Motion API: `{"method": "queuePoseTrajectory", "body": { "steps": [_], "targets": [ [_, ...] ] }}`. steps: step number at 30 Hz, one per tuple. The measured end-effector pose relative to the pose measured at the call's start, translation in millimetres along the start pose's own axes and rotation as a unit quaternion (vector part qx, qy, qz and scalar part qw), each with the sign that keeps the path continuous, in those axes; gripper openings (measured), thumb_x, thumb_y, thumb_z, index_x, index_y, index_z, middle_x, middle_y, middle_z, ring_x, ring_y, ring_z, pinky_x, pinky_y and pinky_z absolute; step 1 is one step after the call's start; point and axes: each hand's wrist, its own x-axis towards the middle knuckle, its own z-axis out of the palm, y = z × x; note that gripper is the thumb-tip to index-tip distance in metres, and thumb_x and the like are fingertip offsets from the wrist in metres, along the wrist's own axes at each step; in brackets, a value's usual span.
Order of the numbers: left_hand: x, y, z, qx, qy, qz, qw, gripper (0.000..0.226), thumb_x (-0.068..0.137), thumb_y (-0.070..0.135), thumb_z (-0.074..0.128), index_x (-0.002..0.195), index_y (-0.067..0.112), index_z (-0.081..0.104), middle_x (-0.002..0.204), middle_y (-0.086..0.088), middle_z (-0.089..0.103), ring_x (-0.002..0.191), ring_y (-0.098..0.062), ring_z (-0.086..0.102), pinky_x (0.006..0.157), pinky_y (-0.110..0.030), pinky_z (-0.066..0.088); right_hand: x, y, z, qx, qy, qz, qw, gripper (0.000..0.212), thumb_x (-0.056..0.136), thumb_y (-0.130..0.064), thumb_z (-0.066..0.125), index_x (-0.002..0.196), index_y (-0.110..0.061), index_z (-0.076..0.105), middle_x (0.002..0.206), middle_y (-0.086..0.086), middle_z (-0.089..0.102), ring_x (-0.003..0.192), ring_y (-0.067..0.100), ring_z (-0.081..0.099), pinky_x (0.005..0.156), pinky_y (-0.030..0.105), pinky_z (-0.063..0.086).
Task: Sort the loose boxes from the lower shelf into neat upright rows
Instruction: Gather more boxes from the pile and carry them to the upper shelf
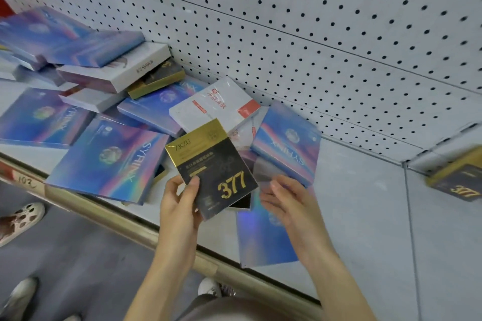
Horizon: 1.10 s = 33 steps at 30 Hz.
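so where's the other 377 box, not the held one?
Head view, far right edge: the second 377 box sits on the shelf by the pegboard, right of the right hand.

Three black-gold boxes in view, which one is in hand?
The centre box, gripped by the left hand. The far-right box sits on the shelf; the third box is wedged under a white box.

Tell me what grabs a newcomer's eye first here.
The black-and-gold box marked 377 is dead centre, pinched by the left hand, with the right hand open beside it. Behind and to the left, shiny blue boxes lie jumbled on the shelf, below a white pegboard.
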Motion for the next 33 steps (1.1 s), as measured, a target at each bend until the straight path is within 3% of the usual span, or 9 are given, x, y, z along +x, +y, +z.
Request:
{"method": "queuePoseTrajectory", "body": {
  "steps": [5, 8, 14, 17, 19, 22, 25, 29, 33],
  "targets": [
    [6, 8, -17, 0.005, 0.029, -0.013, 0.999, 0.014, 0.098, 0.024, 0.047, 0.102, 0.025, 0.060, 0.084, 0.009, 0.072, 0.072, -0.005, 0.068, 0.067, -0.028, 0.054, 30, -2, 4, 0.296, 0.054, 0.114, 0.947, 0.040, 0.096, -0.027, 0.052, 0.124, 0.001, 0.052, 0.116, 0.018, 0.063, 0.102, 0.023, 0.063, 0.095, 0.032, 0.048],
    [6, 10, -28, 0.007, 0.038, -0.020, 0.999, 0.017, 0.098, 0.026, 0.046, 0.104, 0.025, 0.061, 0.087, 0.008, 0.072, 0.075, -0.007, 0.068, 0.065, -0.026, 0.056, 49, -9, 16, 0.379, 0.142, 0.101, 0.909, 0.045, 0.094, -0.023, 0.060, 0.132, 0.000, 0.050, 0.122, 0.017, 0.062, 0.104, 0.024, 0.061, 0.091, 0.033, 0.050],
    [-2, 2, -44, 0.028, 0.047, -0.020, 0.998, 0.016, 0.099, 0.023, 0.045, 0.097, 0.023, 0.061, 0.082, 0.009, 0.073, 0.072, -0.005, 0.067, 0.058, -0.019, 0.055, 56, -8, 22, 0.324, 0.193, 0.092, 0.922, 0.032, 0.094, -0.025, 0.060, 0.121, -0.009, 0.058, 0.098, 0.006, 0.064, 0.105, 0.019, 0.060, 0.093, 0.028, 0.047],
    [-9, -5, -40, 0.033, 0.035, -0.022, 0.999, 0.016, 0.098, 0.021, 0.045, 0.090, 0.020, 0.060, 0.071, 0.009, 0.071, 0.060, -0.001, 0.065, 0.051, -0.016, 0.051, 37, -11, 2, 0.296, 0.219, 0.058, 0.928, 0.005, 0.092, -0.017, 0.060, 0.095, -0.015, 0.064, 0.095, 0.006, 0.066, 0.089, 0.017, 0.064, 0.082, 0.024, 0.052],
    [-15, -11, -35, 0.041, 0.034, -0.005, 0.999, 0.017, 0.098, 0.021, 0.045, 0.088, 0.021, 0.059, 0.073, 0.009, 0.070, 0.061, -0.001, 0.065, 0.053, -0.017, 0.052, 13, -12, -20, 0.285, 0.209, 0.024, 0.935, 0.007, 0.091, -0.014, 0.058, 0.089, -0.017, 0.064, 0.084, 0.001, 0.070, 0.080, 0.013, 0.066, 0.074, 0.021, 0.053],
    [-31, -24, -24, 0.064, 0.026, 0.018, 0.997, 0.017, 0.099, 0.021, 0.045, 0.086, 0.019, 0.057, 0.079, 0.004, 0.066, 0.065, -0.003, 0.064, 0.059, -0.021, 0.055, -27, -11, -62, 0.221, 0.170, -0.032, 0.960, 0.008, 0.087, -0.012, 0.058, 0.089, -0.018, 0.064, 0.077, -0.004, 0.071, 0.075, 0.011, 0.066, 0.067, 0.019, 0.055],
    [-49, -31, -5, 0.094, -0.016, 0.028, 0.995, 0.018, 0.099, 0.025, 0.045, 0.087, 0.020, 0.057, 0.073, 0.010, 0.067, 0.069, -0.003, 0.065, 0.073, -0.033, 0.051, -66, -11, -102, 0.189, 0.100, -0.075, 0.974, 0.019, 0.081, -0.016, 0.056, 0.097, -0.016, 0.067, 0.092, 0.000, 0.072, 0.081, 0.013, 0.068, 0.070, 0.022, 0.057],
    [-88, -47, 9, 0.107, -0.038, 0.026, 0.993, 0.026, 0.099, 0.038, 0.041, 0.100, 0.028, 0.065, 0.100, 0.003, 0.071, 0.101, -0.017, 0.065, 0.096, -0.043, 0.047, -112, -10, -148, 0.138, -0.011, -0.070, 0.988, 0.024, 0.077, -0.015, 0.055, 0.085, -0.020, 0.078, 0.095, 0.001, 0.074, 0.081, 0.013, 0.070, 0.068, 0.022, 0.056],
    [-134, -61, 25, 0.064, -0.081, 0.002, 0.995, 0.041, 0.096, 0.048, 0.037, 0.112, 0.023, 0.066, 0.104, 0.001, 0.073, 0.098, -0.016, 0.068, 0.081, -0.036, 0.053, -146, -3, -196, 0.025, -0.046, -0.038, 0.998, 0.035, 0.055, -0.027, 0.080, 0.087, -0.016, 0.077, 0.091, 0.008, 0.074, 0.076, 0.019, 0.069, 0.062, 0.028, 0.055]
  ]
}}
